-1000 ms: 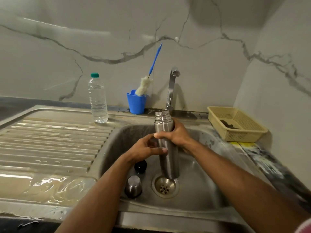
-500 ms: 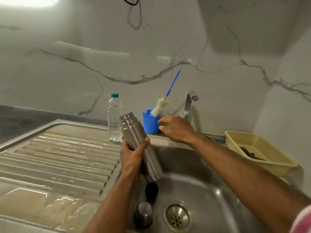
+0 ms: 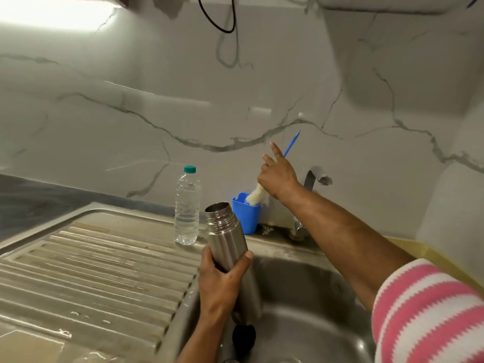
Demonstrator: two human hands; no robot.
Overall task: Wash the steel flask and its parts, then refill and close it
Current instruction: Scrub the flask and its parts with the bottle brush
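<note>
Nearest to the camera, at the lower right, is a sleeve (image 3: 424, 313) with pink and white stripes, on the right arm that reaches forward across the sink (image 3: 301, 334). In the basin, close to the bottom edge, a small black part (image 3: 244, 334) lies just below the flask; what it is exactly I cannot tell. The left hand (image 3: 221, 282) grips the steel flask (image 3: 230, 247) around its middle, with the thumb on the right side of the body and the fingers curled behind it. The flask is held above the left edge of the basin, tilted a little to the left, and its threaded mouth is uncovered and points up. To the left lies the ribbed draining board (image 3: 91, 265), wet in some places near the front. Further back, on the rim behind the sink, a clear water bottle (image 3: 187, 205) with a green cap stands upright, and beside it to the right stands a blue cup (image 3: 247, 213). The right hand (image 3: 277, 176) is closed on the bottle brush (image 3: 258, 196) — it holds the blue handle, with the index finger stretched upward along it, while the white head is at the mouth of the cup. Just right of this hand is the steel tap (image 3: 317, 176), and behind everything stands the marble wall (image 3: 131, 113) with grey veins.
</note>
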